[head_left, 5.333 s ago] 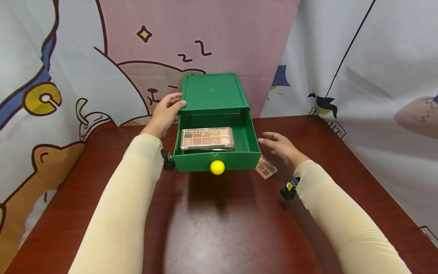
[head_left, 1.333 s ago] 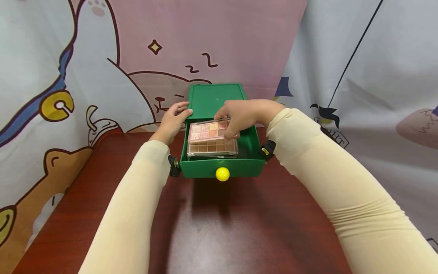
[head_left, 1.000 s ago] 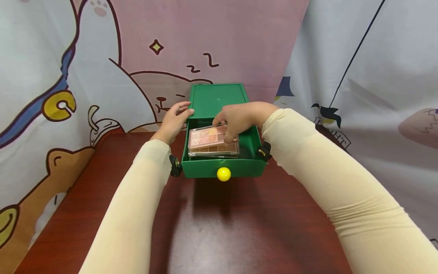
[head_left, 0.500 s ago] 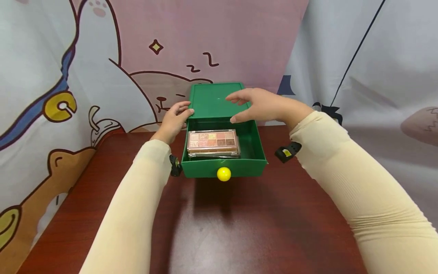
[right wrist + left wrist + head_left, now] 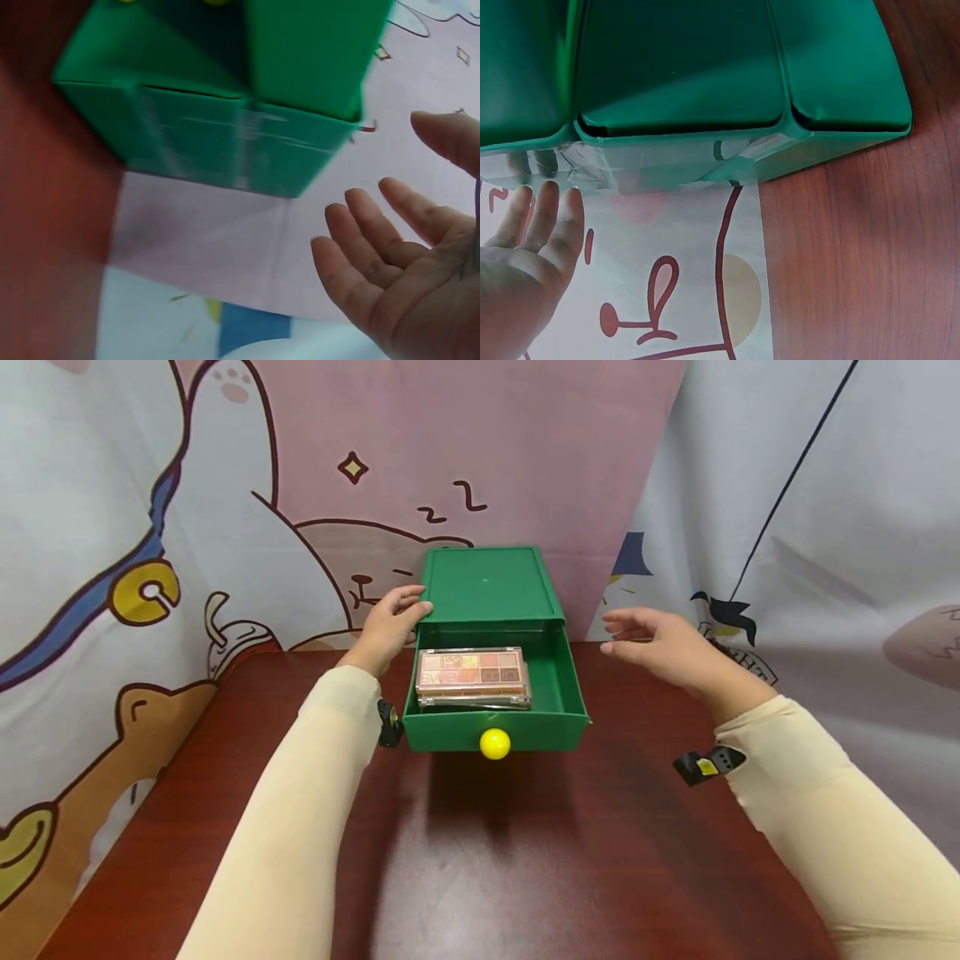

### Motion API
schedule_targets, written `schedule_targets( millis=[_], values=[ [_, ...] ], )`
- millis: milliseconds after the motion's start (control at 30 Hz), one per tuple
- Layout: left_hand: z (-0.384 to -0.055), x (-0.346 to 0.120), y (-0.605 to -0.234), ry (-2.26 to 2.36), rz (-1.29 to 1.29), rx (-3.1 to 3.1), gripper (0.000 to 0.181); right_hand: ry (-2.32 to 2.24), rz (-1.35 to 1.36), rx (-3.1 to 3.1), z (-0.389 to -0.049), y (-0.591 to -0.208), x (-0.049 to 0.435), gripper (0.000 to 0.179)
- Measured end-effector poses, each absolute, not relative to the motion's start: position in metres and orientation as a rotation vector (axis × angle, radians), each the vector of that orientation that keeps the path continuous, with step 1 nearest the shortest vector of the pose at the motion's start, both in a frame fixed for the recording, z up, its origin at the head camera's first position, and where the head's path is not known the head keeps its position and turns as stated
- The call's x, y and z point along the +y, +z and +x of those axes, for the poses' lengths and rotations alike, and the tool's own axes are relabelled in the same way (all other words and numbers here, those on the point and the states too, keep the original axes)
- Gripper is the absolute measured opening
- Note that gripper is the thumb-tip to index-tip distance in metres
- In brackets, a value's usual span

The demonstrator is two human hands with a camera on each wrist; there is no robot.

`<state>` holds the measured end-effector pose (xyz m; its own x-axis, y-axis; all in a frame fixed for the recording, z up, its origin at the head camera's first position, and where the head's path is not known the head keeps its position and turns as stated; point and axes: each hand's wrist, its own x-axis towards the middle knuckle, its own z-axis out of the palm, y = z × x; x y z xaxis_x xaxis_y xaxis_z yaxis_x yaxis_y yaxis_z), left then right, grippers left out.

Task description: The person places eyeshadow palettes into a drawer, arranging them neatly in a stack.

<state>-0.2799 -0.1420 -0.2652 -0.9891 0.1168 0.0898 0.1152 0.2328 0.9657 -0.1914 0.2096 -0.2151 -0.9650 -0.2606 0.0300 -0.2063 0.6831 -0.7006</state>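
Observation:
A green drawer box [image 5: 491, 583] has its top drawer [image 5: 555, 681] pulled out, with a yellow ball knob [image 5: 495, 744] on the front. Eyeshadow palettes lie stacked in the drawer; the upper palette [image 5: 471, 668] shows rows of pans through its clear lid, and the lower ones are mostly hidden. My left hand [image 5: 392, 625] rests against the box's upper left edge, thumb near the top; the left wrist view shows fingers [image 5: 546, 214] stretched along its side. My right hand [image 5: 667, 647] is in the air right of the drawer, fingers loosely bent, holding nothing.
The box stands on a reddish-brown wooden table [image 5: 465, 877], near its back edge. A printed cartoon curtain [image 5: 570, 460] hangs behind and on both sides. Each wrist carries a small black camera [image 5: 705, 766].
My right hand has set a palette on the stack in the drawer, released it and drawn back to the right. A palette earlier lay on the table beside the drawer. My left hand stays put.

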Motion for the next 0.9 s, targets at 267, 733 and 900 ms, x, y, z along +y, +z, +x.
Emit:
schedule_targets(
  millis=[267,733,900],
  values=[
    [-0.282,-0.143,-0.268,1.944,0.243,2.472,0.046,-1.057,-0.361,2.807,-0.172,-0.269,0.221,0.049],
    [-0.283,-0.141,-0.266,1.949,0.242,2.455,0.046,-1.389,-0.371,2.321,-0.132,-0.327,0.182,0.045],
    [-0.283,-0.142,-0.267,1.946,0.239,2.458,0.046,-1.483,-0.373,2.084,-0.121,-0.33,0.163,0.049]
  ],
)
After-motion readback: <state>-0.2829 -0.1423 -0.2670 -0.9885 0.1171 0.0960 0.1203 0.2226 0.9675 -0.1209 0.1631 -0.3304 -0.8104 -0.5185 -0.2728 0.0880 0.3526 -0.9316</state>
